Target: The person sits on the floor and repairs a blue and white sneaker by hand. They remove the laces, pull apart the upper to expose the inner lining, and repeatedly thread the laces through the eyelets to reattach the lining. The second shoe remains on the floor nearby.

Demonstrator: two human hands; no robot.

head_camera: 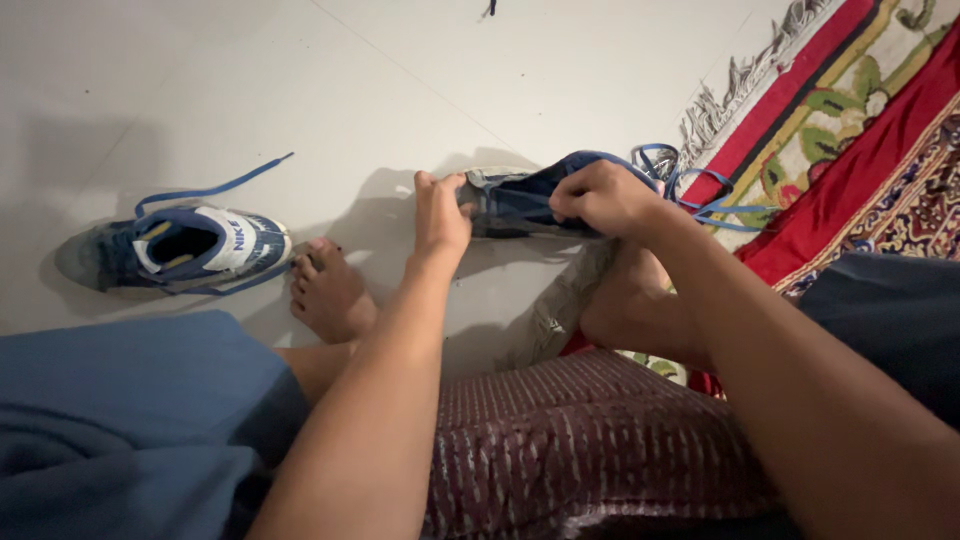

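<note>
I am sitting on the floor (560, 70), looking down past my knees. My left hand (440, 212) is gripping the toe end of a blue shoe (525, 200), fingers curled over the top of the tip and thumb at its side. My right hand (603, 195) is closed around the middle of the same shoe, knuckles up, fingers pinching in at the lacing area; exactly what they are pinching I cannot tell. The shoe is lying on its side between my two hands, raised just above the floor, casting a shadow on the tiles beneath it.

Its blue laces (715, 200) are trailing loose from the far end, looping onto the fringe of the rug (860, 130), a red patterned one with green and yellow borders lying to my right.

My bare left foot (328, 295) is resting on the floor just below my left hand. My right foot (625, 300) is sitting under my right hand, near the edge of the rug.

The second shoe (180, 248), blue with a white tongue, is standing upright on the floor well to the left, apart from both hands, its toe end close to my left foot. One lace (215, 187) is stretching out from it across the tiles.
</note>
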